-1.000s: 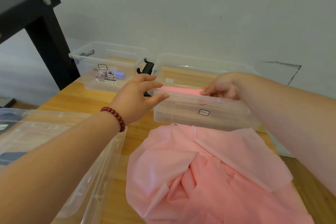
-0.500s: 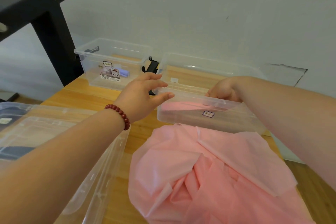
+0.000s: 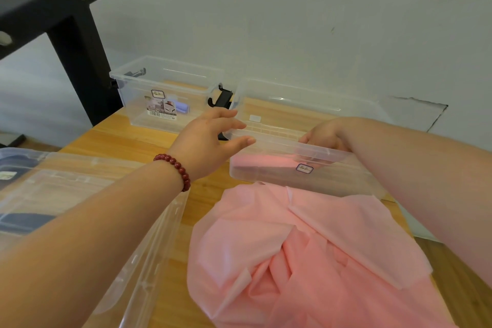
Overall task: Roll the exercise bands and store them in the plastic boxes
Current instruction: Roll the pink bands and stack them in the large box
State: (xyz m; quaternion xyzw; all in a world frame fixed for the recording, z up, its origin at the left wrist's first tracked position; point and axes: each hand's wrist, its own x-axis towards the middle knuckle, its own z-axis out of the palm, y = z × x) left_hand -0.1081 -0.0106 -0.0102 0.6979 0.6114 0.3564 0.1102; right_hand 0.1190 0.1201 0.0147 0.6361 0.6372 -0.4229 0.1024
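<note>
Band now lower in rt box.

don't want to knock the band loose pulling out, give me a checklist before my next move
1. Pink exercise band lying inside the clear plastic box: ok
2. Left grip open and holding nothing, thumb at the box rim: ok
3. Right grip free of the band: cannot tell, fingers hidden behind the rim
4. Box flat on the wooden table: ok
5. Crumpled pink band in front of the box rolled: not ok, it lies loose
</note>
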